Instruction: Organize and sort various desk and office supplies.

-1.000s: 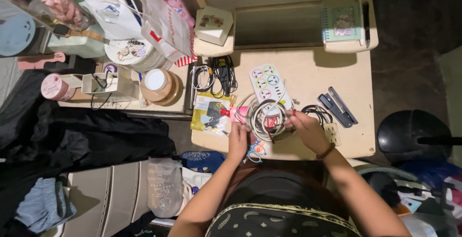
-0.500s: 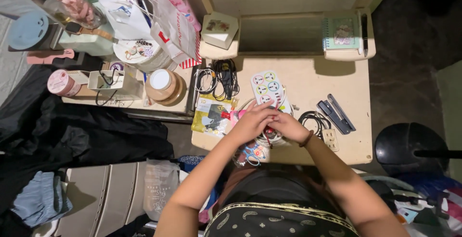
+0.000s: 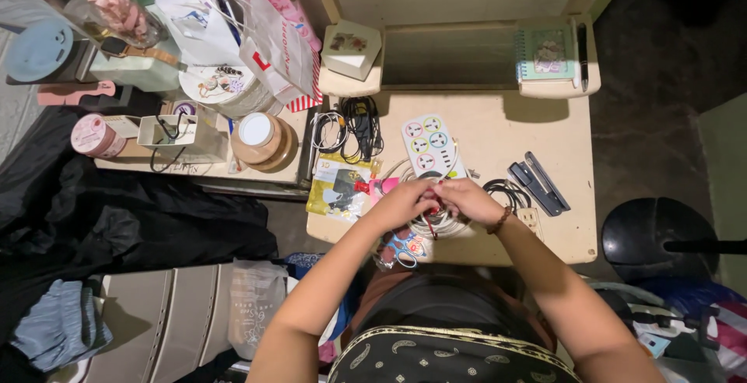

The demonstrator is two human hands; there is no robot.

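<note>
On the beige desk point(image 3: 498, 130), my left hand point(image 3: 405, 202) and my right hand point(image 3: 467, 200) meet over a coil of white cable point(image 3: 442, 224), both gripping it, with a thin red tie point(image 3: 429, 227) hanging at the coil. The cable belongs to a white power strip point(image 3: 429, 145) with coloured sockets lying just beyond my fingers. Blue-handled scissors point(image 3: 405, 249) lie at the desk's near edge under my left wrist. A yellow packet point(image 3: 339, 187) sits left of my left hand.
A black stapler point(image 3: 540, 183), a black cable coil point(image 3: 504, 191) and a white plug block point(image 3: 532, 219) lie to the right. Black cords point(image 3: 356, 122) lie at the back left, a notebook point(image 3: 546, 50) on the rear shelf. A cluttered side table point(image 3: 194, 118) stands left, a black stool point(image 3: 661, 231) right.
My hands, apart on either side of the cable coil a second ago, have come together over it. The view has shifted slightly.
</note>
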